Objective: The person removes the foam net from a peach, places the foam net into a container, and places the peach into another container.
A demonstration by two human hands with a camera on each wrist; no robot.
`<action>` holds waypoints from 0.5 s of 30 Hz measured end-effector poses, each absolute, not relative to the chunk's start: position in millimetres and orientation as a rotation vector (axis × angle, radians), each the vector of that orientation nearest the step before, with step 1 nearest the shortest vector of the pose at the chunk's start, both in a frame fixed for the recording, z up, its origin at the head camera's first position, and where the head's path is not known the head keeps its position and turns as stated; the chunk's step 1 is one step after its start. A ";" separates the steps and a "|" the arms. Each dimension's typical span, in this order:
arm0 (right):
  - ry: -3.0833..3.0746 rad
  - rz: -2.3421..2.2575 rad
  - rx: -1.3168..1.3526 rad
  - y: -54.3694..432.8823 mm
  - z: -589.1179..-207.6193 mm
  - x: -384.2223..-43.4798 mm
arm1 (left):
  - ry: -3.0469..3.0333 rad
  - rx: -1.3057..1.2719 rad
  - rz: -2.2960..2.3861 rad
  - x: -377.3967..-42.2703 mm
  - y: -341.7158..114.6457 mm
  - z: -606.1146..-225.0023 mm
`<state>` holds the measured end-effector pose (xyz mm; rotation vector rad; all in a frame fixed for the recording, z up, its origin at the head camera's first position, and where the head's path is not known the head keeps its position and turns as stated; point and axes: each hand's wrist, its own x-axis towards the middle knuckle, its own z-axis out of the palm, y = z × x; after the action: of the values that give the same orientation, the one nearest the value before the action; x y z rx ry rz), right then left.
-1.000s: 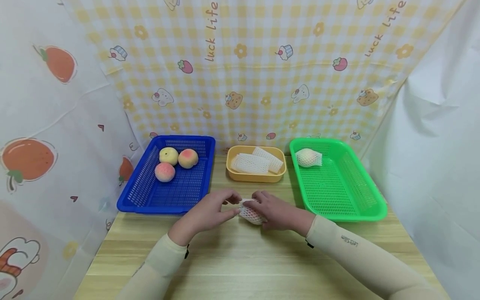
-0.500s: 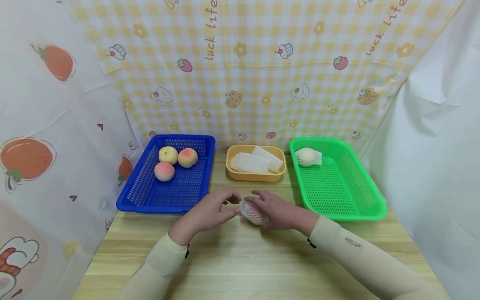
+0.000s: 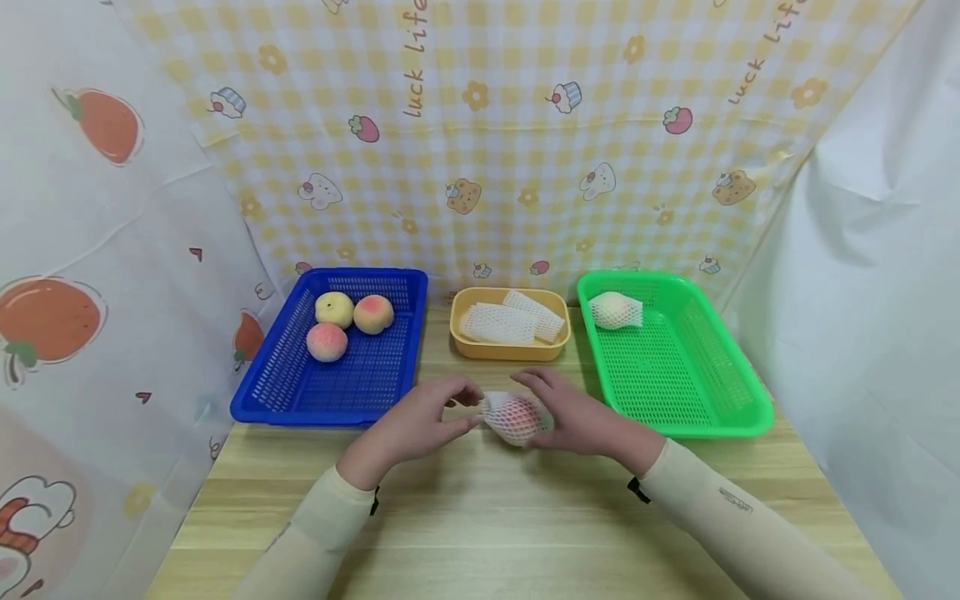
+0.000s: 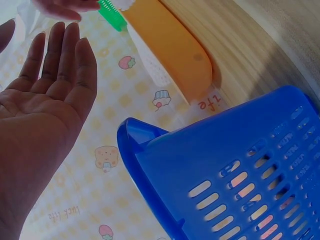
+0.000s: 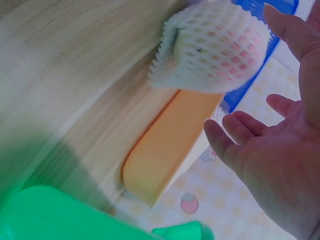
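Note:
A pinkish peach [image 3: 519,419] in a white foam net sleeve lies on the table between the hands. My left hand [image 3: 426,423] is at the net's left end, its thumb and fingers apart and the tips close to the mesh. In the left wrist view its fingers [image 4: 62,62] stretch out with nothing in the palm. My right hand [image 3: 581,421] is just right of the peach, thumb and fingers spread wide. Seen from the right wrist, the netted peach [image 5: 220,47] shows whole, and that hand's palm [image 5: 280,160] holds nothing.
At the left, a blue basket [image 3: 405,367] holds three bare peaches [image 3: 327,342]. Behind the hands stands a yellow box [image 3: 512,351] with several foam nets [image 3: 501,323]. A green basket [image 3: 738,392] at the right contains one netted peach [image 3: 613,311].
My right hand has let go of the netted peach and drawn right, its fingers spreading. More of the peach now shows. My left hand stays almost where it was.

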<state>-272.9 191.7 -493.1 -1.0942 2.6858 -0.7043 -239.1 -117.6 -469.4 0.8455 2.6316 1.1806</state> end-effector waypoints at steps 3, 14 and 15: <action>2.716 -0.763 -1.063 200.0 -487.9 -268.3 | 2.637 0.849 1.179 -239.8 -117.3 -470.1; 2.786 -0.828 -1.057 220.3 -483.2 -264.7 | 2.655 0.842 1.168 -241.0 -115.4 -471.5; 2.785 -0.831 -1.050 220.5 -483.5 -264.6 | 2.656 0.845 1.166 -241.1 -115.1 -471.5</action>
<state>-264.6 220.5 -483.5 -1.0502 2.7848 -0.8315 -241.1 -115.1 -471.5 0.8449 2.6555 1.1656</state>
